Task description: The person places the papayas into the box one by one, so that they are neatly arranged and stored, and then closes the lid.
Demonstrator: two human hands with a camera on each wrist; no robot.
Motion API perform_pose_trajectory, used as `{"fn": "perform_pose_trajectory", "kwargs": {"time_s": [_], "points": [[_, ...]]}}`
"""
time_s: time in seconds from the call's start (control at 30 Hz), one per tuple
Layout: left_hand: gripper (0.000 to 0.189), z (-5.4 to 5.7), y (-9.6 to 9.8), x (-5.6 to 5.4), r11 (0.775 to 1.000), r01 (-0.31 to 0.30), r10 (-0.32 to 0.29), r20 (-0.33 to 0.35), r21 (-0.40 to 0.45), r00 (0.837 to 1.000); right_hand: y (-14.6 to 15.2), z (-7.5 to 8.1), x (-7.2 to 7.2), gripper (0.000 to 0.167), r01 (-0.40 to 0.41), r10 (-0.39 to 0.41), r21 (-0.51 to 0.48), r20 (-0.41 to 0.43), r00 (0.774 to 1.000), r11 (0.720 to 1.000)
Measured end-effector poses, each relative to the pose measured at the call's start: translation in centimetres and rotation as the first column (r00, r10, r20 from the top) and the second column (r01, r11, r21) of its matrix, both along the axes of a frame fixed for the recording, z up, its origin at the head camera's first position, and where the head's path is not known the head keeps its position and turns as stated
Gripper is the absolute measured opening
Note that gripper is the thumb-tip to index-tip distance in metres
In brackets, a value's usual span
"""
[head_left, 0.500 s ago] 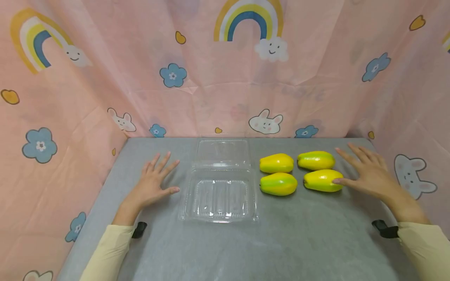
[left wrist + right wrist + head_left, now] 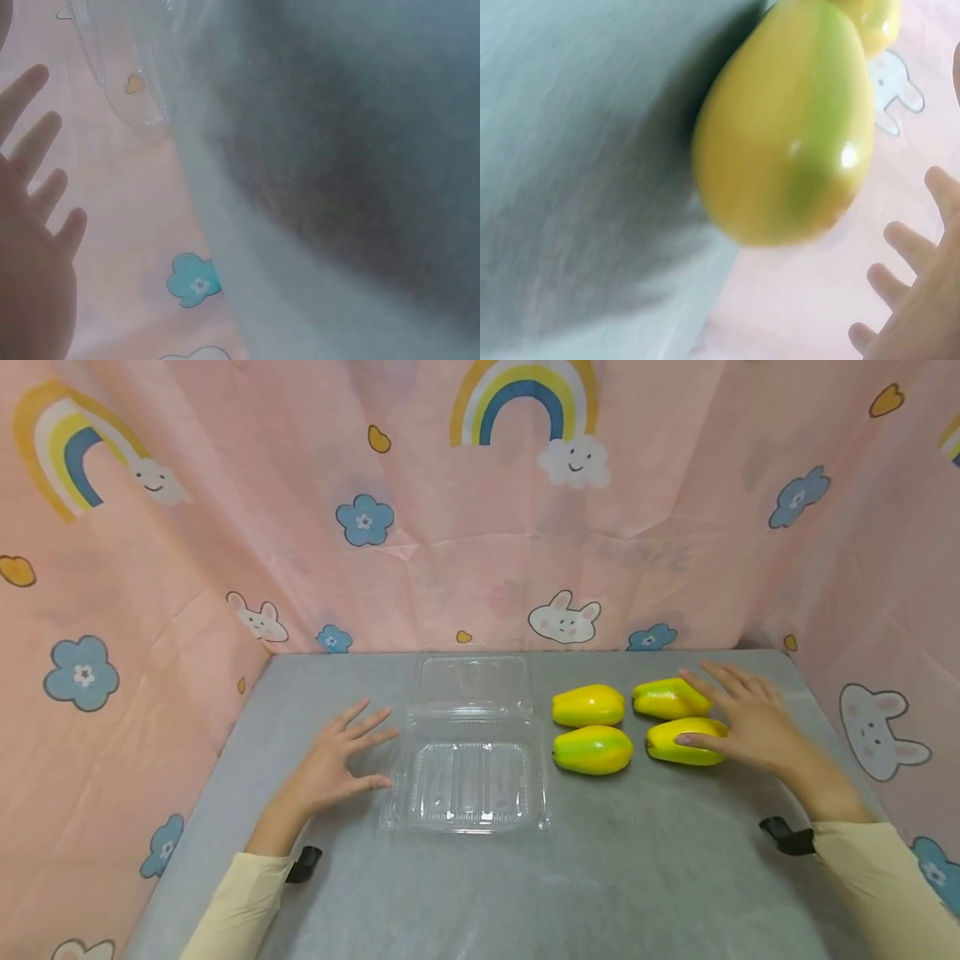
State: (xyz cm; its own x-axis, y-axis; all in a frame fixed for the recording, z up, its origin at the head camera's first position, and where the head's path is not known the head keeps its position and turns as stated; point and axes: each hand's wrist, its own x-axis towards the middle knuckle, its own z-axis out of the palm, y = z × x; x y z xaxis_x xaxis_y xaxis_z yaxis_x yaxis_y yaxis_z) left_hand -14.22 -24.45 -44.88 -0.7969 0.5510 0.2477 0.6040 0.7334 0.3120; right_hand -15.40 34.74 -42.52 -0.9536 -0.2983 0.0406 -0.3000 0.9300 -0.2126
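Spread fingers mark the left hand (image 2: 333, 766), just left of a clear plastic clamshell box (image 2: 397, 814) whose lid (image 2: 474, 683) lies back behind its base. Over the two right-hand papayas hovers the right hand (image 2: 753, 718), its fingers apart. Its thumb overlaps the front right papaya (image 2: 675, 752) in the head view; whether they touch I cannot tell. The back right papaya (image 2: 663, 697) is partly covered by the fingers. Two more lie to the left, a back left papaya (image 2: 588, 706) and a front left papaya (image 2: 592, 750). One yellow-green papaya (image 2: 787, 135) fills the middle of the right wrist view.
A grey table (image 2: 480, 893) carries everything. Pink patterned cloth (image 2: 465, 577) hangs along its back and both sides. Black straps with small devices sit at both wrists, the left device (image 2: 303, 865) and the right device (image 2: 786, 835).
My right hand has moved left, further over the right-hand papayas. The left hand has shifted slightly right, closer to the clear box. The papayas and box stay in place.
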Motion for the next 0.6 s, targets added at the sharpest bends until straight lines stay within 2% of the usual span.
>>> {"fn": "perform_pose_trajectory", "kwargs": {"time_s": [0.2, 0.37, 0.6], "points": [[0.067, -0.5, 0.1, 0.7, 0.996, 0.023, -0.024, 0.018, 0.083, 1.0, -1.7, 0.0, -0.5, 0.095, -0.034, 0.034, -0.008, 0.008, 0.999, 0.999], [0.063, -1.0, 0.1, 1.4, 0.994, 0.029, -0.031, 0.016, 0.109, 0.999, -3.3, -0.1, -0.8, 0.092, -0.056, 0.057, -0.038, 0.004, 0.998, 0.998], [0.064, -1.1, 0.4, 2.3, 0.994, -0.005, -0.007, 0.107, 0.11, 0.994, -5.3, 0.0, -1.1, 0.081, -0.064, 0.065, -0.087, 0.01, 0.998, 0.994]]}}
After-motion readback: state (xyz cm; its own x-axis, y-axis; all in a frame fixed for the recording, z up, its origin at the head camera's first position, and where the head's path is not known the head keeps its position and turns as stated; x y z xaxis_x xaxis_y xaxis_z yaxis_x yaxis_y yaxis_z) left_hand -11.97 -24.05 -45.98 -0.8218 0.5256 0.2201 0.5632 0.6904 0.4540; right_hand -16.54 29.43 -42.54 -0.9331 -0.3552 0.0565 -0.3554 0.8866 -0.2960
